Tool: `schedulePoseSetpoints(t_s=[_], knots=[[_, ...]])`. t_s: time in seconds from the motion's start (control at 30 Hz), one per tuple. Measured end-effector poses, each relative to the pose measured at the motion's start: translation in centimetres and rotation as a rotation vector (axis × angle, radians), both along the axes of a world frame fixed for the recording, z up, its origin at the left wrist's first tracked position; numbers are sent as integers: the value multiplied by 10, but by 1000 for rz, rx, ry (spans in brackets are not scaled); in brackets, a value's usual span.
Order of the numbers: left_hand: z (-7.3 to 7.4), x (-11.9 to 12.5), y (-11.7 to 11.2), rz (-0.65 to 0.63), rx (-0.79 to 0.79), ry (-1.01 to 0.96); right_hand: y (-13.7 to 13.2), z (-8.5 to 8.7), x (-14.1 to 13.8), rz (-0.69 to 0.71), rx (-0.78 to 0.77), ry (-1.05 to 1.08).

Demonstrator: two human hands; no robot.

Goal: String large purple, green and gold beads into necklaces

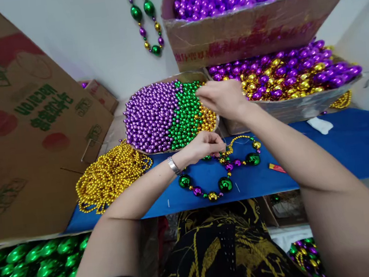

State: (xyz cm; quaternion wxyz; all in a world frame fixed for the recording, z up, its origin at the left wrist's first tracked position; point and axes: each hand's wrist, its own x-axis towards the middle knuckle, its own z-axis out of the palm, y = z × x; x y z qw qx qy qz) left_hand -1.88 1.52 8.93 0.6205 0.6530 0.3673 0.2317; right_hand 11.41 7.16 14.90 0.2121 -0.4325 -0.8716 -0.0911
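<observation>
- Bead necklace (225,184) in metallic green, purple and gold lies in uneven loops on the blue-covered tabletop (332,148), toward the near edge, below and to the right of the left hand (202,147).
- Fingers of the left hand, a silver watch (173,165) at its wrist, are pinched together on the necklace's far side, by small gold beads.
- Fingers of the right hand (225,99), farther off, are bunched together above the right side of a shallow cardboard box (193,74); whether they grip anything cannot be told.
- Slippage looks the likeliest trouble: should the left pinch loosen, the slick beads could slide, and the crossed loops could snag on one another.
- Spillage is a second risk: a wrist catching the box might send round beads rolling or mix colors where green beads (185,114) meet gold beads (208,120).
- Textures contrast inside that box, pearly purple beads (150,115) filling its left side in a pebbled mass.
- Ropes of fine gold beads (111,178) slump in a knotted heap at left, beside a tall, flat-sided printed carton (39,150).
- Glossy purple and gold ovals crowd a tape-sheathed box (281,112) at far right; a finished-looking strand (136,13) hangs against the pale wall beyond.
</observation>
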Motion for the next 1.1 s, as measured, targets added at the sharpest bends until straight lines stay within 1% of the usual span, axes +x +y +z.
schedulePoseSetpoints(t_s=[0.07, 0.1, 0.13, 0.17, 0.23, 0.27, 0.3, 0.33, 0.4, 0.47, 0.5, 0.53, 0.6, 0.7, 0.77, 0.83, 0.87, 0.93, 0.97, 1.0, 1.03, 1.07, 1.1], knots=[[-7, 1, 0, 47, -5, -53, 18, 6, -19, 231, -183, -113], [-10, 1, 0, 84, -6, -80, 23, 5, -21, 308, -253, -169], [-12, 0, 1, 124, -13, -110, 25, 3, -18, 319, -284, -198], [-13, -1, 1, 161, -27, -138, 24, -1, -10, 270, -273, -189], [-13, -5, 2, 214, -63, -183, 13, -13, 18, 46, -148, -75], [-13, -7, 2, 231, -77, -199, 5, -20, 34, -21, -92, 1], [-12, -9, 3, 243, -84, -210, -5, -27, 48, -31, -83, 26], [-11, -11, 3, 250, -86, -216, -16, -35, 60, 6, -98, 66], [-10, -12, 4, 259, -80, -224, -36, -51, 71, 175, -250, 220], [-10, -11, 4, 268, -69, -228, -50, -64, 69, 261, -393, 339], [-10, -10, 4, 271, -63, -229, -55, -68, 65, 254, -426, 361], [-11, -8, 3, 276, -58, -234, -59, -70, 60, 226, -429, 366], [-14, -4, 1, 310, -66, -253, -67, -71, 51, 149, -368, 364], [-18, 3, -1, 447, -121, -312, -86, -71, 40, 52, -266, 414], [-19, 8, -2, 539, -168, -370, -103, -79, 36, 16, -246, 480], [-19, 11, -2, 581, -207, -437, -115, -94, 35, -11, -307, 584], [-18, 12, -2, 587, -217, -465, -119, -103, 37, -20, -378, 658], [-17, 12, -2, 568, -212, -500, -118, -122, 42, -8, -584, 796], [-17, 11, -2, 552, -193, -505, -115, -130, 46, 8, -675, 830], [-17, 10, -3, 520, -169, -494, -110, -138, 50, 15, -716, 829], [-18, 8, -3, 473, -140, -467, -104, -144, 53, 4, -692, 792], [-19, 5, -4, 414, -112, -425, -98, -149, 56, -28, -598, 728], [-22, 3, -5, 354, -85, -373, -92, -154, 57, -72, -456, 645]])
